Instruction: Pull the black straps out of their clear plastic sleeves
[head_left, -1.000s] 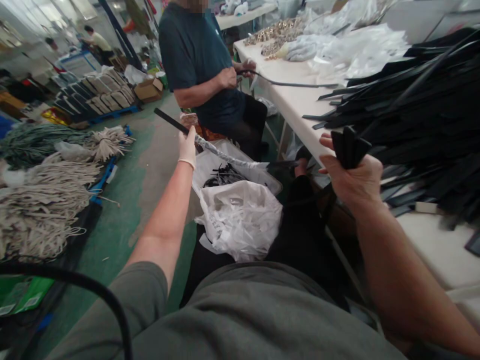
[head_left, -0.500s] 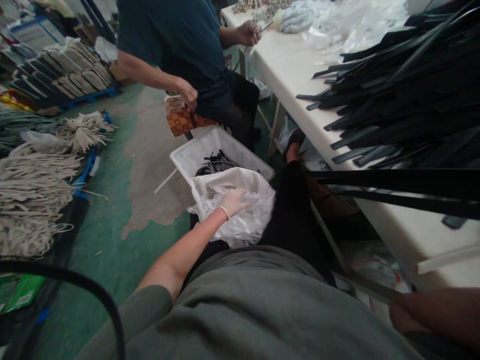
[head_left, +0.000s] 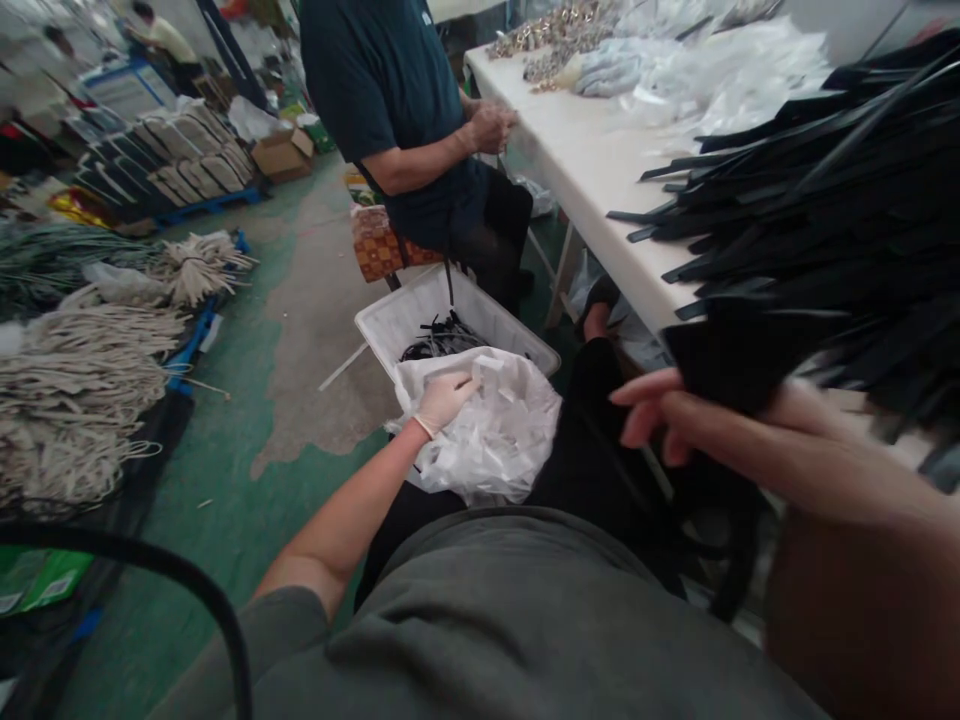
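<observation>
My left hand (head_left: 444, 400), in a thin pale glove, lies on a white plastic bag (head_left: 502, 430) in my lap, its fingers closed at the bag's upper part; what they pinch is too small to tell. At the right, close to the camera, my right hand (head_left: 742, 430) is closed on a black strap (head_left: 750, 360), which is blurred. Black strips (head_left: 832, 190) are heaped on the white table beside it. Beyond the bag, a white bin (head_left: 375, 318) holds dark strips (head_left: 448, 336).
A person in a dark shirt (head_left: 382, 80) sits ahead, hands together near the white table's edge (head_left: 570, 180). Metal pieces (head_left: 555, 30) and clear plastic lie at its far end. Cord bundles (head_left: 67, 390) lie on the left. A cardboard box (head_left: 283, 155) stands farther back.
My right hand has come into view with the black strap. My left hand has shifted slightly left on the bag, its fingers drawn in. The other person's hands have come together.
</observation>
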